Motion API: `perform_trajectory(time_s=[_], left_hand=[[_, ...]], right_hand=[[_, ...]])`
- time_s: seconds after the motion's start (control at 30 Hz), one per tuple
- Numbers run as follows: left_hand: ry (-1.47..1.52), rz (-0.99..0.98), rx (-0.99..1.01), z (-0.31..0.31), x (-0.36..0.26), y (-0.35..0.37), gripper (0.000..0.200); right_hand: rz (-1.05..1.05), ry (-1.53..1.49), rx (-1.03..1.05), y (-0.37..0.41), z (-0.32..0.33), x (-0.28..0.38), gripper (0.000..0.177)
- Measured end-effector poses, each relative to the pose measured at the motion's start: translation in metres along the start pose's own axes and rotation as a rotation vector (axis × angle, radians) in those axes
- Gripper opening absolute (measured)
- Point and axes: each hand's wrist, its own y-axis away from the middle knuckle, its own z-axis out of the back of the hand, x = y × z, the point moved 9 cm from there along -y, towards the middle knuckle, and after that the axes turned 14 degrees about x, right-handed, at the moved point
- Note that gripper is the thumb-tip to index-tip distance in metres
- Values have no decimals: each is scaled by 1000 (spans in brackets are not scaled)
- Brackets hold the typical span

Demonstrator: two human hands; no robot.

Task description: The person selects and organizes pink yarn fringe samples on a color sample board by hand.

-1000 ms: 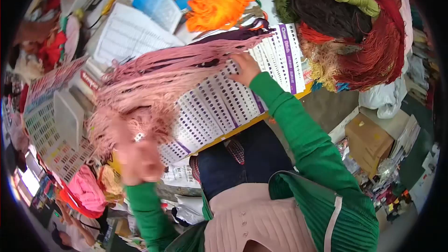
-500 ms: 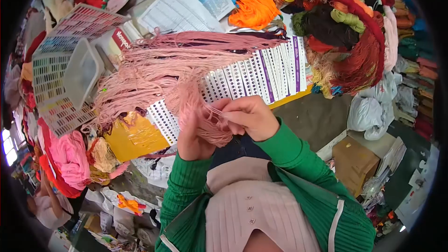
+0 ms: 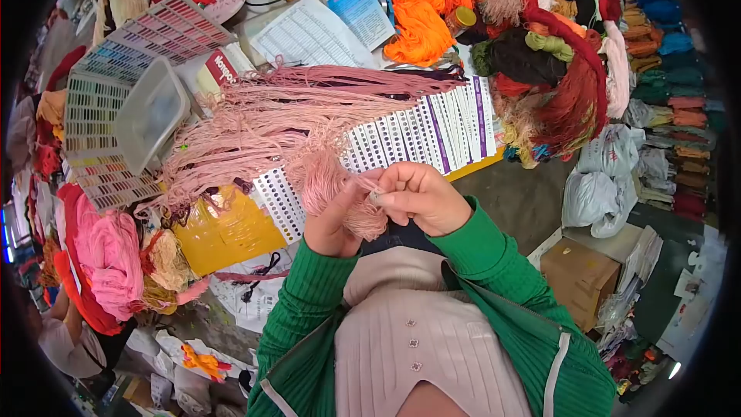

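Observation:
My left hand (image 3: 337, 220) is wrapped round a pink thread skein (image 3: 324, 181), whose upper part fans out above my fingers and whose lower end hangs below them. Close beside it, my right hand (image 3: 421, 199) pinches a few strands drawn from the skein, thumb against forefinger. Something small and pale shows at that pinch, too small to name. Just beyond my hands, long pink threads (image 3: 255, 120) lie spread across the table. White cards with rows of holes (image 3: 394, 139) lie partly under them, some with purple strips.
Thread colour charts (image 3: 100, 100) and a clear plastic tub (image 3: 154, 116) stand at the left. Printed sheets (image 3: 312, 35), orange yarn (image 3: 421, 19) and a dark red yarn heap (image 3: 571, 100) lie farther back. A cardboard box (image 3: 579, 278) is at the right. Another person (image 3: 69, 336) is at the lower left.
My right hand has shifted slightly and now pinches the strands close to my left hand. The skein stays in my left hand, more bunched. The whole view has turned a little.

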Motion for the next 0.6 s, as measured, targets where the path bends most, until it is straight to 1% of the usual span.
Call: perform_trajectory(time_s=[0.03,0.07,0.13,0.17,0.27,0.33,0.37,0.43,0.47,0.53,0.6], left_hand=[[-13,-19,8,-1,-3,1,30],[-25,-37,16,-2,-6,2,33],[-31,-56,66,-4,-8,2,37],[-37,-80,108,-6,-11,3,41],[-114,-118,136,-11,-16,5,45],[-117,-98,166,-12,-16,5,46],[-119,-78,193,-14,-15,5,47],[-128,-65,188,-12,-16,6,47],[-135,-55,186,-11,-16,6,47],[-78,-64,186,-11,-18,5,45],[-20,-73,183,-12,-19,3,44]], right_hand=[[33,65,19,-1,-2,1,15],[40,67,14,0,-3,1,15],[30,-237,-51,3,-3,-6,17],[33,-238,-56,3,-4,-5,17],[42,-299,-56,0,-12,-2,16],[-53,-18,-79,-3,-19,0,16],[-53,-21,-79,-6,-22,0,16],[32,181,-52,-11,-29,12,15],[33,178,-53,-11,-26,10,15],[-81,191,-87,-10,-17,-2,13],[-42,137,-92,-9,-20,5,11]])
